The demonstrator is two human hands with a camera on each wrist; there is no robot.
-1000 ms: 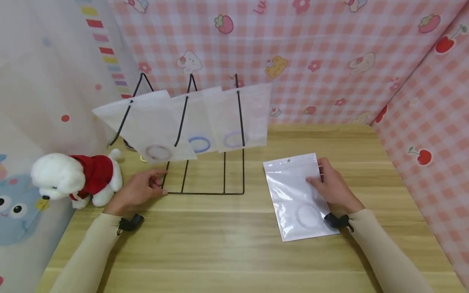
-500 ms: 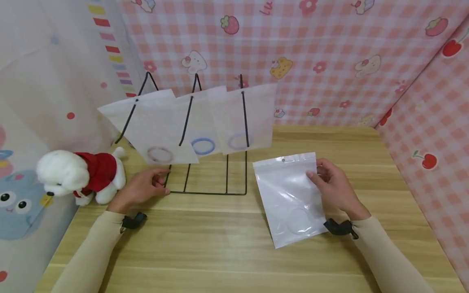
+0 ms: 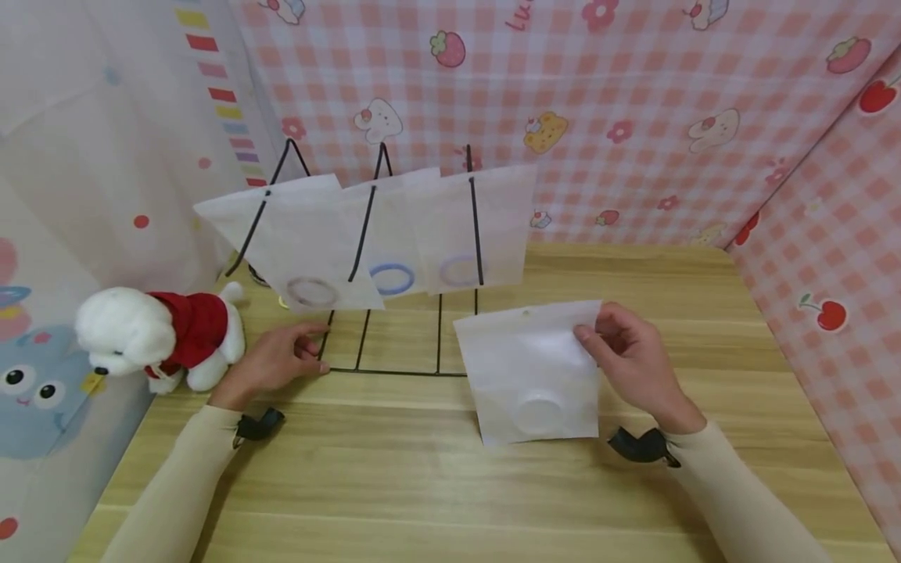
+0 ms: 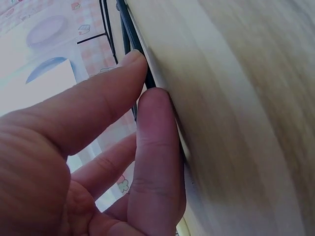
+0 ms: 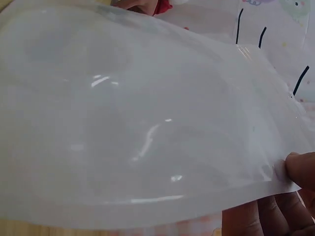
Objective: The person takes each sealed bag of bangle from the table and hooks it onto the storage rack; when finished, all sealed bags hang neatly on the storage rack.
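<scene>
A black wire display rack point(image 3: 397, 373) stands on the table, with three whitish flat bags on its hooks. The left bag point(image 3: 296, 242) shows a brownish ring, the middle bag point(image 3: 394, 227) a blue one, the right bag point(image 3: 507, 234) a pale purple one. My left hand point(image 3: 278, 361) pinches the rack's front left base corner; thumb and finger meet at the black wire point(image 4: 129, 29) in the left wrist view. My right hand point(image 3: 637, 363) holds a similar glossy white bag point(image 3: 521, 352) by its upper right edge. A pale round shape shows low in that bag, which overlaps the rack's front right corner.
A white plush dog point(image 3: 190, 332) in a red top stands left of the rack, close to my left forearm. Behind the table hangs a pink checked cloth point(image 3: 655, 156), and a white printed curtain point(image 3: 91, 203) is at the left.
My right hand has carried its bag leftward, toward the rack, and the bag's face has tilted. My left hand keeps its place at the rack's corner. The head view has shifted slightly.
</scene>
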